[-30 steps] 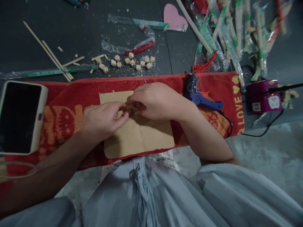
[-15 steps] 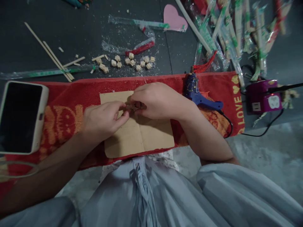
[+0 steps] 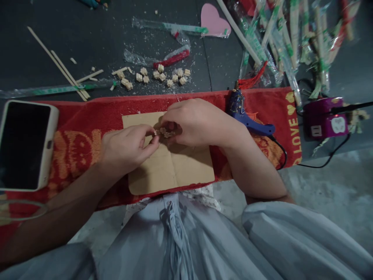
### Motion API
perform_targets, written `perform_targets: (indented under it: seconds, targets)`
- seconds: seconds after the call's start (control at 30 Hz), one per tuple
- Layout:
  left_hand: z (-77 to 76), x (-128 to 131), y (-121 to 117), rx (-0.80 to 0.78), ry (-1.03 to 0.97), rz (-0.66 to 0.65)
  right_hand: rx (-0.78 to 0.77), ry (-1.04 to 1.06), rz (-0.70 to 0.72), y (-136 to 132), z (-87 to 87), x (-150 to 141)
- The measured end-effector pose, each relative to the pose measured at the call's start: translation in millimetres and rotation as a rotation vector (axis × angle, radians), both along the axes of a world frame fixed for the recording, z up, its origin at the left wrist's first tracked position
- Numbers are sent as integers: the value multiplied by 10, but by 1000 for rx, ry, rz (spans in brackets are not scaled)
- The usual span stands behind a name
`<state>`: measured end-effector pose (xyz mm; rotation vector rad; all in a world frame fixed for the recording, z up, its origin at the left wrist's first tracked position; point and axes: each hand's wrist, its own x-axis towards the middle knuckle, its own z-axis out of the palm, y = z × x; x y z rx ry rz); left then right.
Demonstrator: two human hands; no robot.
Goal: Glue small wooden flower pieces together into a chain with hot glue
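Note:
Both my hands meet over a tan cardboard sheet (image 3: 175, 167) that lies on a red towel (image 3: 87, 116). My left hand (image 3: 125, 147) and my right hand (image 3: 195, 122) each pinch a small cluster of wooden pieces (image 3: 164, 133) between their fingertips. The cluster is pale and brownish, and the fingers partly hide it. Just above the towel, a row of several small cut wooden blocks (image 3: 159, 76) lies on the dark floor amid sawdust.
A white phone (image 3: 25, 144) rests on the towel's left end. A blue glue gun (image 3: 244, 114) lies at the right, its cord running to a purple power socket (image 3: 323, 118). Chopsticks (image 3: 58, 64), plastic wrappers (image 3: 279, 39) and a pink heart (image 3: 214, 21) are scattered beyond.
My right hand has shifted slightly upward and turned the wooden cluster, so more of its pale side shows. The left hand holds still.

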<state>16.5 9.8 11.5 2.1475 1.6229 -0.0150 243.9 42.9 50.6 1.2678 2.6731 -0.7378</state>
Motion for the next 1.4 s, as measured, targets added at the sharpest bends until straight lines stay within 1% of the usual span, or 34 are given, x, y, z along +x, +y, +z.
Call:
perform_targets:
  seconds: [0.1,0.17,0.27,0.57,0.8,1.1,1.27,1.4]
  targets:
    - [2,3,-3,13,-7,3,32,68,6,20,-53,62]
    - [4,4,-9,4,-4,4,21,84,1,30,-64,89]
    - [-3,0,-14,14,-3,7,-4,69,-12,33,-52,94]
    - [-20,-54,13,76,-1,4,0,39,14,-1,-43,24]
    - [-58,-110,27,144,12,25,-6,38,7,-4,-21,-6]
    - [-83,-103,75,198,-9,29,14,57,7,-12,-63,-2]
    - [-122,-106,118,242,1,29,36,70,15,-9,-82,7]
    - [-163,-111,154,224,47,66,48,79,7,3,-119,17]
